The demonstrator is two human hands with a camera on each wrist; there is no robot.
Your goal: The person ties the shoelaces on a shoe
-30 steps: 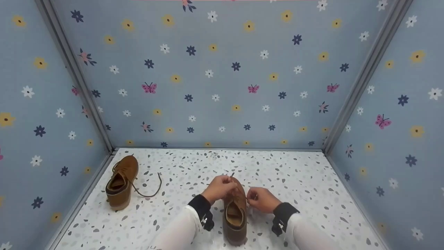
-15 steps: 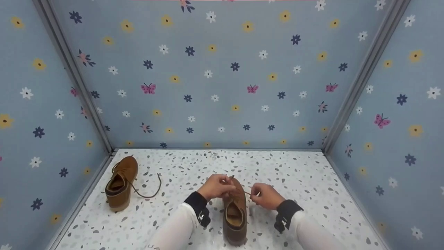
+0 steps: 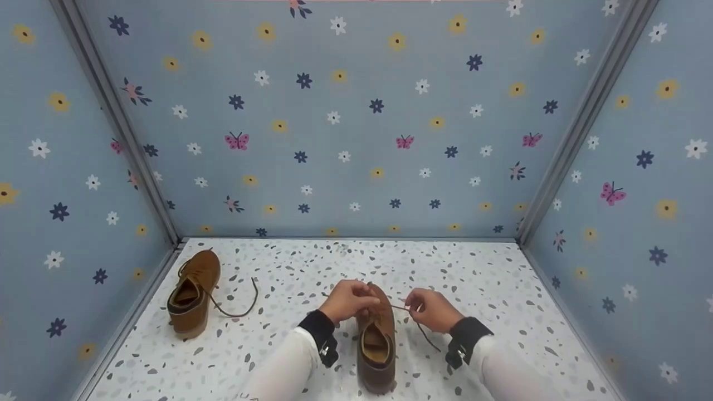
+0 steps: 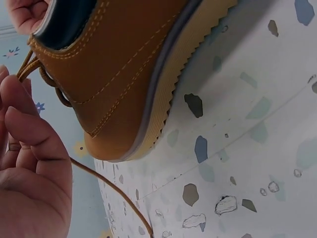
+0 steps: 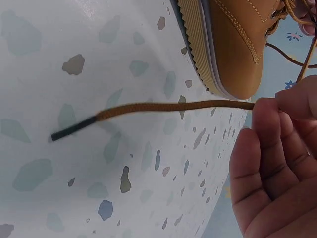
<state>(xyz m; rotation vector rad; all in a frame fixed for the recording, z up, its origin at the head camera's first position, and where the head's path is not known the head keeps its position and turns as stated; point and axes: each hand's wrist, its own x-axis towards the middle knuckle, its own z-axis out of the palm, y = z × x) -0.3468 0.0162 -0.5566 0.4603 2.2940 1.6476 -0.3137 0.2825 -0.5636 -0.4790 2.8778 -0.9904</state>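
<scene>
A brown lace-up shoe (image 3: 376, 356) stands on the speckled floor in front of me, its toe pointing away. My left hand (image 3: 350, 301) is over the laced front and pinches the shoelace between thumb and fingers; in the left wrist view, a lace end (image 4: 121, 192) trails down from behind it. To the right of the shoe, my right hand (image 3: 435, 310) pinches the other part of the lace, drawn out from the shoe. Its free end (image 5: 168, 106), with a dark tip, hangs past my fingers in the right wrist view. The shoe's laced top is partly hidden by my left hand.
A matching brown shoe (image 3: 195, 295) stands at the far left, one loose lace (image 3: 245, 313) curling on the floor to its right. Flowered blue panels (image 3: 356, 133) rise at the back and both sides, joined by grey metal posts (image 3: 114, 111).
My right hand has moved right and slightly away from the shoe, drawing the lace out, and a lace tail now hangs below it. The left hand stays nearly in place; a lace end shows left of it.
</scene>
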